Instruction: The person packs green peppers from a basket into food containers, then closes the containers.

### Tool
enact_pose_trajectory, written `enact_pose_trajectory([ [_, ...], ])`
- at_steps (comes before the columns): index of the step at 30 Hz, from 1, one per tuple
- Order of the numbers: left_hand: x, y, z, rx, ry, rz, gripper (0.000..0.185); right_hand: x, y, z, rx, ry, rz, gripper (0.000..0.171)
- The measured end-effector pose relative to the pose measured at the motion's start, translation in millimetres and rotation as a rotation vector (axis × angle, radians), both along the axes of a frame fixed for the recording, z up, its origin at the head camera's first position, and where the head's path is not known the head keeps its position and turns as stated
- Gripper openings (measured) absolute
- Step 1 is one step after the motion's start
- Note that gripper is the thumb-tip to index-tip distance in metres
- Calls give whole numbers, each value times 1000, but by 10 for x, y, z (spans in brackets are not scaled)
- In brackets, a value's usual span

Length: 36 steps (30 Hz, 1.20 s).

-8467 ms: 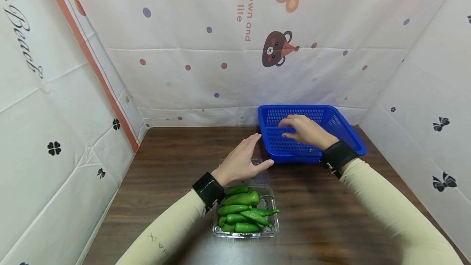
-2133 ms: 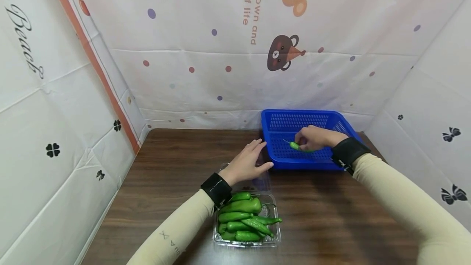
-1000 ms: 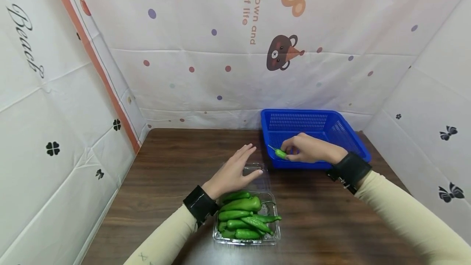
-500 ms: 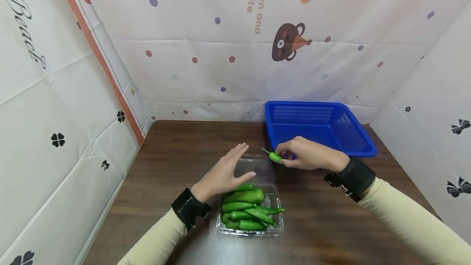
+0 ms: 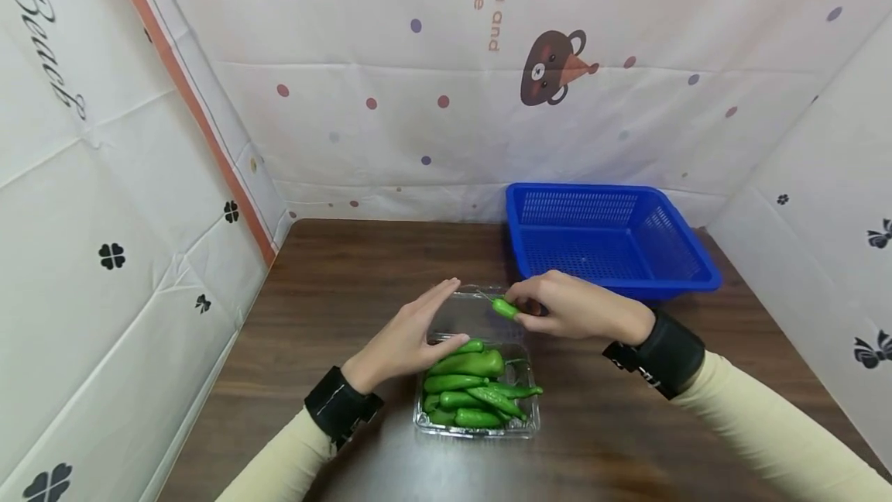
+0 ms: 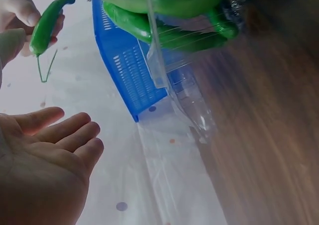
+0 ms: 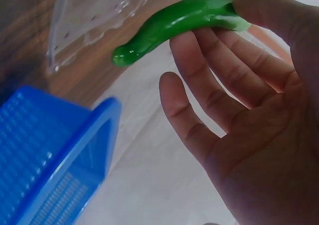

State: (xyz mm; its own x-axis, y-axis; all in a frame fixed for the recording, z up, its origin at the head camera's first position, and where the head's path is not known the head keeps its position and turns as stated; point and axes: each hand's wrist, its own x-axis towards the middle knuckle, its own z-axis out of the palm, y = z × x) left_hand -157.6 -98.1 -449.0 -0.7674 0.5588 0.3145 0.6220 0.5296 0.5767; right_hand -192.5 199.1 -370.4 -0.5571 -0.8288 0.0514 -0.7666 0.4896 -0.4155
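A clear plastic box (image 5: 427, 426) on the wooden table holds several green peppers (image 5: 465, 386), and its lid (image 5: 465, 310) lies open behind it. My right hand (image 5: 533, 314) pinches a small green pepper (image 5: 505, 307) by thumb and fingers just above the lid; the right wrist view shows that pepper (image 7: 179, 17) at my fingertips (image 7: 259, 11). My left hand (image 5: 435, 324) is open with straight fingers at the lid's left side, holding nothing. In the left wrist view my left hand (image 6: 75, 135) shows a bare palm below the held pepper (image 6: 47, 23).
An empty blue mesh basket (image 5: 686, 285) stands at the back right of the table, just behind my right hand. Patterned white sheets wall in the table on the left, back and right. Bare wood (image 5: 334, 277) lies left of the box.
My right hand lifted the small pepper out of the blue basket and carried it left and nearer, over the box lid. My left hand drew back from the basket toward the box.
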Motion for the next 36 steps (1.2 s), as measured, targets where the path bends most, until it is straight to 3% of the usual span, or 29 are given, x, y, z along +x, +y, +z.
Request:
enact_pose_trajectory([
  [11, 167, -107, -97, 26, 33, 6, 84, 243, -119, -88, -3, 47, 35, 12],
  [20, 226, -192, -121, 43, 27, -30, 84, 433, -248, -161, -37, 110, 128, 14],
  [36, 361, -265, -164, 45, 2, 4, 82, 711, -459, -382, -74, 177, 200, 5],
])
